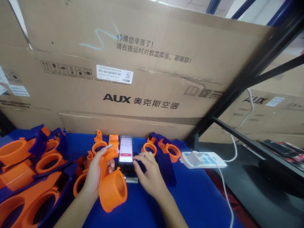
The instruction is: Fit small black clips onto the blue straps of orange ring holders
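My left hand [94, 172] is closed around an orange plastic tape dispenser [113, 191], its round hub hanging below the fingers. A smartphone [125, 150] with a lit screen and a red button stands just beyond, on the blue table. My right hand [150, 172] is at the phone's lower right corner, fingers loosely bent and apart, holding nothing; whether a fingertip touches the screen I cannot tell. A small silvery bar [131, 180] lies between the hands, below the phone.
Several orange and blue dispenser parts [49, 163] are heaped at the left; more orange rings [173, 152] lie at the back right. A white power strip [203, 159] with cables sits by the table's right edge. Large cardboard boxes [142, 85] and a black rack post [228, 91] stand behind.
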`<state>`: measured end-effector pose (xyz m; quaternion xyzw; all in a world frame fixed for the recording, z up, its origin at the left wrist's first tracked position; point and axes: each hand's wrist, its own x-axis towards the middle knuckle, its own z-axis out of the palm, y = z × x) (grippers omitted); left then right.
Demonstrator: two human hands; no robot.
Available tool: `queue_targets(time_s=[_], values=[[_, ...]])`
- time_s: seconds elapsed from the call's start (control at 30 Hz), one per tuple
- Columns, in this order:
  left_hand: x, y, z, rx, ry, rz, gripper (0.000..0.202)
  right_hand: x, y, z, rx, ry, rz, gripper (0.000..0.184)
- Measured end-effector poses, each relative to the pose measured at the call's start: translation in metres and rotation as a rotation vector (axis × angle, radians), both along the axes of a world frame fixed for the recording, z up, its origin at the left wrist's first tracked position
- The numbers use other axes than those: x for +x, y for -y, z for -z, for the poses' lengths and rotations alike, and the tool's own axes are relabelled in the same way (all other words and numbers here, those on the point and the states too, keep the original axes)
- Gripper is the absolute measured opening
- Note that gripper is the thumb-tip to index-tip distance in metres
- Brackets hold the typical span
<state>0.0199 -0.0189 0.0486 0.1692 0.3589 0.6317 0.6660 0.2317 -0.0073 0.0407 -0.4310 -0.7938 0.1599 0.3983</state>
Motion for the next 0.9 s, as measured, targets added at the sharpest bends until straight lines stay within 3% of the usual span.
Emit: queue_targets(time_s=[0.13,0.23,0.4,0.57,0.67,0.9], values=[[0.012,0.004,0.013,0.006,-0.113,0.232,0.034,0.009,0.0,-0.009,-0.059,-0.179,0.057,0.015],[0.021,0.008,0.02,0.041,-0.209,0.31,0.036,0.003,0.003,-0.01,-0.135,-0.238,-0.022,0.015],[0.035,0.016,0.024,0.111,-0.395,0.357,0.037,-0.01,0.007,-0.009,-0.228,-0.277,-0.147,0.01],[0.038,0.016,0.032,0.148,-0.469,0.342,0.039,-0.009,0.006,-0.009,-0.271,-0.317,-0.122,0.01],[0.035,0.014,0.034,0.181,-0.511,0.348,0.03,-0.006,0.006,-0.01,-0.287,-0.315,-0.096,0.011],[0.02,0.009,0.028,0.2,-0.509,0.255,0.028,0.005,0.008,-0.023,-0.262,-0.339,-0.003,0.015]])
